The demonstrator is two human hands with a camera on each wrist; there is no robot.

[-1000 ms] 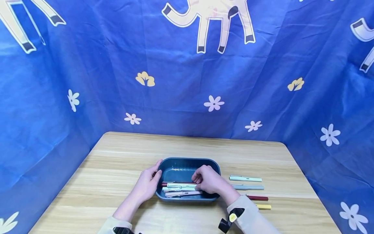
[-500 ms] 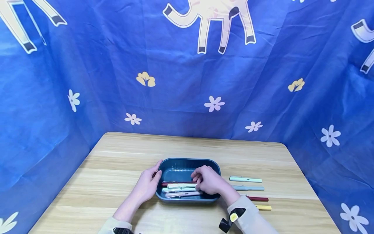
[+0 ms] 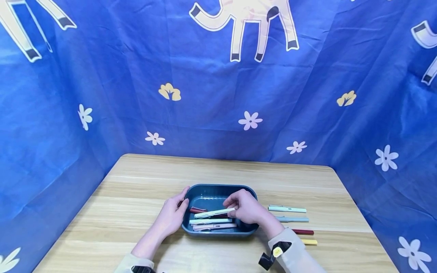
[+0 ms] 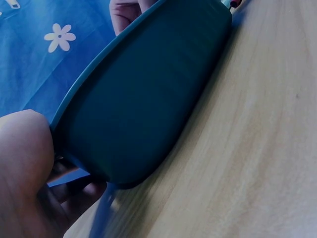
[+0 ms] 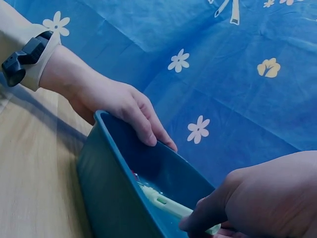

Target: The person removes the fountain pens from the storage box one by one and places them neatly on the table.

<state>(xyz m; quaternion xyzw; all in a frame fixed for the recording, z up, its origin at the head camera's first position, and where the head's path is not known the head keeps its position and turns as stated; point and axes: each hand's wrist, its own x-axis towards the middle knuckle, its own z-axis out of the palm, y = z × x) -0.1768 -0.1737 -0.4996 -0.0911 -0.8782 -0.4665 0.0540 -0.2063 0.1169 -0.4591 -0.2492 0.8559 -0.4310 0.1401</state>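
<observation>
Tabletop (image 3: 293, 258) | right hand (image 3: 247, 207) pinches pale pen (image 3: 213, 213) | yellow tag (image 3: 277, 251) (perhaps lettered)

Downward head view, wrist close-ups, shared bin (image 3: 209, 202)

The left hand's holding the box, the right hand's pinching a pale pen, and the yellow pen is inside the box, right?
Not quite: the yellow pen isn't inside the box. The head view shows it on the table, to the right of the box. The left hand does hold the box, and the right hand does pinch a pale pen.
</observation>
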